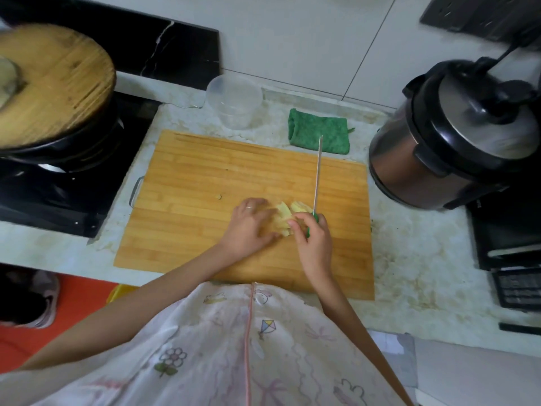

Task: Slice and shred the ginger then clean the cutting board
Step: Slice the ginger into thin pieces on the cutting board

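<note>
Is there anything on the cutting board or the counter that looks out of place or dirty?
One small scrap lies alone on the cutting board, left of the ginger slices. The counter right of the board shows brownish stains. Nothing else stands out.

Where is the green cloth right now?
In the head view, the green cloth lies folded on the counter just beyond the cutting board's far edge, toward its right end, between the clear plastic container and the pressure cooker.

Pale marbled countertop (pixel 409 259). It bears a bamboo cutting board (pixel 205 186), clear plastic tub (pixel 234 101), folded green cloth (pixel 330 133) and pressure cooker (pixel 439 148).
</note>
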Action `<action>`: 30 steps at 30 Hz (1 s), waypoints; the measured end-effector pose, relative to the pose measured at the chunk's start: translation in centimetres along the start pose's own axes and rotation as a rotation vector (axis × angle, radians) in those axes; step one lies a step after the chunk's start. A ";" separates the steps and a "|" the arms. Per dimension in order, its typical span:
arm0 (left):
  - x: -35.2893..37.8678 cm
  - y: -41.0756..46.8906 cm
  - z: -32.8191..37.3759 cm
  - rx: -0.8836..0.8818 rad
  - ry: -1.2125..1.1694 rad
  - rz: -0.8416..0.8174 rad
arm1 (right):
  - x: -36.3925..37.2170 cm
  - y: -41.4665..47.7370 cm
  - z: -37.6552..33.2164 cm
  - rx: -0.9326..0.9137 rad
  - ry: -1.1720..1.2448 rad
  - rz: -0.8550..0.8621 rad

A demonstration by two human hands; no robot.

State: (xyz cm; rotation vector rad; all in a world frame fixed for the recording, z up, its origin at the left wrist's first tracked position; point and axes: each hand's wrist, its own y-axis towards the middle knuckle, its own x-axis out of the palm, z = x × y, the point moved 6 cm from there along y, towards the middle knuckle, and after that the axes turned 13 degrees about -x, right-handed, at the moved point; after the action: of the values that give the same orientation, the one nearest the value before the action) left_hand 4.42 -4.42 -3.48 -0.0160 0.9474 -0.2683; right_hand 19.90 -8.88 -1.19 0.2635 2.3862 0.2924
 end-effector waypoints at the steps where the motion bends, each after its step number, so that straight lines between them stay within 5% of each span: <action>1: 0.5 -0.5 0.7 0.035 -0.123 -0.052 | 0.0 0.1 0.1 0.007 0.012 -0.007; 4: 1.0 -0.4 1.4 -0.024 -0.379 -0.152 | -0.1 -0.1 0.2 0.013 0.033 -0.025; 8: 2.0 -0.1 1.1 -0.044 -0.366 -0.199 | -0.3 -1.6 0.4 0.032 0.101 -0.009; 14: 3.1 0.3 0.6 0.015 0.020 -0.321 | -2.4 -2.8 1.9 0.166 0.089 0.121; 22: 1.0 5.0 2.8 0.176 0.573 -0.236 | -3.0 -5.4 3.5 0.249 0.128 0.096; 30: 3.5 5.8 4.6 0.369 0.696 -0.407 | -3.1 -4.9 3.5 0.212 0.158 0.058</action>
State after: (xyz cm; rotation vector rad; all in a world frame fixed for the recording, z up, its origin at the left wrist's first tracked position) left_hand 11.34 -0.10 -4.28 0.2402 1.5711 -0.8594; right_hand 24.02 -13.92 -3.11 0.4223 2.5722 0.0889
